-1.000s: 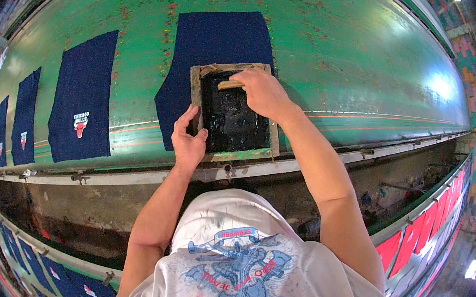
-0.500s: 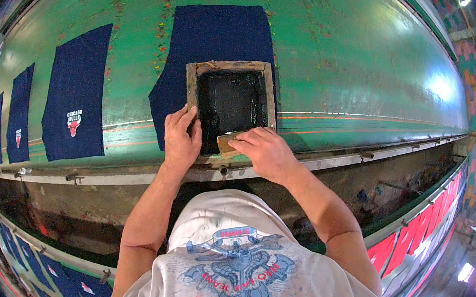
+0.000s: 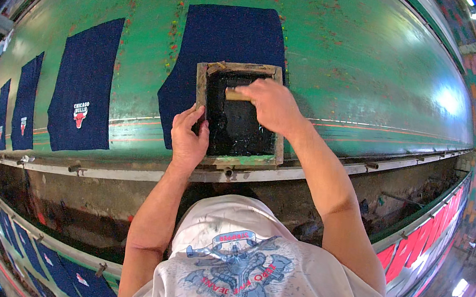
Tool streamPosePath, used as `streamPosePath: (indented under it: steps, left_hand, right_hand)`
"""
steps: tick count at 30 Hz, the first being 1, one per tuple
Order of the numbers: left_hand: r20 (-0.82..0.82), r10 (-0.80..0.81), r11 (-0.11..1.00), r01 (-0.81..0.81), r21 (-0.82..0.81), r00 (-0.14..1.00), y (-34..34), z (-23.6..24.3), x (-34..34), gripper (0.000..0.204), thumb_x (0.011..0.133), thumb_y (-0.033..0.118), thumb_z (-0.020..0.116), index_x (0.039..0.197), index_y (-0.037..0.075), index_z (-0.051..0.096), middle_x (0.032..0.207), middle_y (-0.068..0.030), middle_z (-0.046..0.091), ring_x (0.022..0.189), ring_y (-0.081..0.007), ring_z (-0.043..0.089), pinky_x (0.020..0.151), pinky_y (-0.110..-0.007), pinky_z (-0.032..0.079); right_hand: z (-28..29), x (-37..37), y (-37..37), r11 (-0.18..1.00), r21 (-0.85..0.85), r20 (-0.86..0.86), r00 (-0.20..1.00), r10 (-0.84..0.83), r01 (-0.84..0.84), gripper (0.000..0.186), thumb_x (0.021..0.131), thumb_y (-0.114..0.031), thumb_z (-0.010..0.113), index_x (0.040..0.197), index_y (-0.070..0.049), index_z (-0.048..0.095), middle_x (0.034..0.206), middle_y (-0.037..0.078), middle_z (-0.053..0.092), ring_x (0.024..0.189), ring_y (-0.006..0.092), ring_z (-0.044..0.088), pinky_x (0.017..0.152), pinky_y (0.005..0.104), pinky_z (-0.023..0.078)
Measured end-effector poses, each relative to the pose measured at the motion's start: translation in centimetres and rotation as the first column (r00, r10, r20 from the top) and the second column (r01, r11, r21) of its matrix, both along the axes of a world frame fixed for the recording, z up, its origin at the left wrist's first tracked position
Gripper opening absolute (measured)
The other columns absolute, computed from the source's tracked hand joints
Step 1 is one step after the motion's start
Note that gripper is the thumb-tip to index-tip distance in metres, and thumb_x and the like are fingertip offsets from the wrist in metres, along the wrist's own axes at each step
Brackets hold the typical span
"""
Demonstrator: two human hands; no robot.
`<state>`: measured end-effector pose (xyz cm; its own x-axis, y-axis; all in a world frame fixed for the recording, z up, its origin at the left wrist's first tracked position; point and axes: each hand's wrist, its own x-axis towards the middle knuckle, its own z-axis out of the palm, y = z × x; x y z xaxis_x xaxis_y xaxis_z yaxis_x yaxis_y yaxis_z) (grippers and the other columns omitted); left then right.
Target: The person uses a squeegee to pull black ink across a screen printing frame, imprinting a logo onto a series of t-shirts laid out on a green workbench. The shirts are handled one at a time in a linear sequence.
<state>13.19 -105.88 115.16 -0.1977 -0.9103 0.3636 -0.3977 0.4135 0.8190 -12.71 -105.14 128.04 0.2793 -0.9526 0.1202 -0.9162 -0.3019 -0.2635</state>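
Observation:
A wooden screen-printing frame [image 3: 202, 86] lies flat over the near part of a dark navy cloth piece [image 3: 233, 35]. Its mesh is dark and wet with black ink. My left hand [image 3: 189, 140] grips the frame's left side, fingers and thumb closed on the wood. In my right hand [image 3: 275, 107] is a wooden squeegee [image 3: 236, 94], held over the far part of the mesh; its lower edge is partly hidden by the fingers and ink.
The long green printing table [image 3: 348, 61] carries several navy pieces with a small red and white print [image 3: 80, 114] to the left. A metal rail [image 3: 123, 172] runs along its near edge. Behind me, other tables hold navy pieces [image 3: 68, 273] and red pieces [image 3: 408, 256].
My right hand has carried the squeegee from the near side of the frame to its far part. My left hand keeps its hold on the left side. The view has shifted slightly.

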Motion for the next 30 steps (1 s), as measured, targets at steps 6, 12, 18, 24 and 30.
streamPosePath:
  steps: [6,12,18,24,30]
  left_hand:
    - [-0.070,0.055,0.995,-0.049,0.083,0.996,0.6,-0.3,-0.5,0.042,0.089,0.002,0.080,0.131,0.004,0.078,0.136,-0.0232,0.074,0.128,-0.0402,0.069,0.112,-0.048,0.053]
    - [-0.110,0.026,0.997,-0.018,0.072,0.994,1.0,-0.6,-0.7,0.052,0.086,0.000,0.078,0.137,0.006,0.073,0.143,-0.0210,0.071,0.134,-0.0375,0.066,0.117,-0.046,0.050]
    - [-0.122,0.004,0.997,0.005,0.076,0.993,1.3,-0.3,-0.6,0.059,0.080,-0.006,0.076,0.137,0.008,0.072,0.148,-0.0207,0.069,0.138,-0.0362,0.064,0.117,-0.044,0.050]
    - [-0.398,0.013,0.982,0.063,0.178,0.917,2.3,3.8,0.4,0.062,0.079,-0.014,0.075,0.137,0.006,0.071,0.154,-0.0179,0.065,0.138,-0.0287,0.064,0.114,-0.042,0.054]
    - [-0.560,0.295,0.947,-0.159,0.279,0.774,0.2,7.3,9.8,0.069,0.078,-0.017,0.077,0.144,-0.004,0.066,0.149,-0.0175,0.068,0.136,-0.0264,0.065,0.120,-0.042,0.049]
  right_hand:
    - [-0.4,2.4,7.0,0.992,-0.009,-0.021,0.992,0.125,-0.125,0.044,0.084,-0.004,0.069,0.126,-0.012,0.079,0.113,0.008,0.077,0.104,0.0312,0.071,0.096,0.0449,0.058]
    - [-0.6,4.3,12.4,0.997,0.004,-0.026,0.997,0.078,-0.078,0.046,0.085,-0.008,0.073,0.131,-0.013,0.077,0.124,0.007,0.070,0.114,0.0299,0.065,0.103,0.0457,0.055]
    - [-0.5,3.6,14.3,0.996,0.044,0.177,0.982,0.068,-0.077,0.043,0.090,-0.020,0.082,0.130,-0.007,0.076,0.136,0.010,0.067,0.131,0.0347,0.061,0.111,0.0492,0.052]
    - [-0.1,0.9,14.5,0.918,-0.287,0.445,0.887,-0.125,0.273,0.035,0.092,-0.009,0.079,0.126,-0.005,0.077,0.138,0.014,0.072,0.129,0.0366,0.066,0.112,0.0490,0.052]
    - [0.1,-1.2,14.2,0.789,-0.302,0.629,0.734,-0.257,0.535,0.029,0.098,-0.001,0.070,0.126,-0.003,0.077,0.136,0.015,0.076,0.126,0.0332,0.070,0.112,0.0446,0.052]
